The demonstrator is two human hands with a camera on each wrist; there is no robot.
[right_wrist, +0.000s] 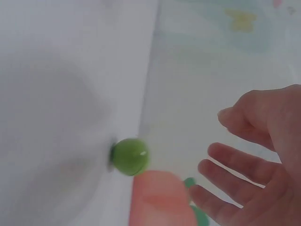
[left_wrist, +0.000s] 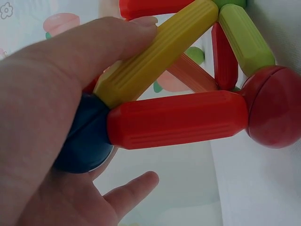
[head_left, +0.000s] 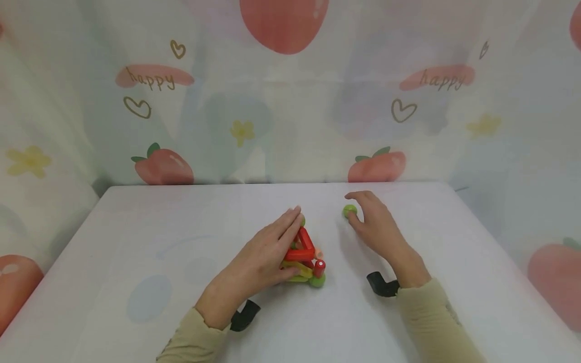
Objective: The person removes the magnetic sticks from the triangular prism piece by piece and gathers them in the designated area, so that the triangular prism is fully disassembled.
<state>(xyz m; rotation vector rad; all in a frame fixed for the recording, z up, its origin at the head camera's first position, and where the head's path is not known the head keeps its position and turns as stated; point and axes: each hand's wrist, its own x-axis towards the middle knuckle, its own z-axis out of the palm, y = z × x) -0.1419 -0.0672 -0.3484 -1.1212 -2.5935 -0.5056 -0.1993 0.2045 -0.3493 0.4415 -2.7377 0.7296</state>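
My left hand [head_left: 263, 254] grips a small frame built of coloured rods and balls, standing on the table. In the left wrist view, the thumb lies over a yellow rod [left_wrist: 160, 52] beside a blue ball [left_wrist: 84, 136]. A red rod [left_wrist: 178, 117] runs from that ball to a red ball [left_wrist: 275, 107]. The hand hides part of the frame's left side in the head view. My right hand [head_left: 379, 227] hovers with parted fingers by a loose green ball [right_wrist: 130, 157]. In the right wrist view, a gap shows between the fingertips and this ball.
A white table [head_left: 181, 217] lies under both hands. Behind it hangs a printed curtain [head_left: 290, 116] with fruit and flowers. Black curved pieces [head_left: 245, 316] stick out near both wrists.
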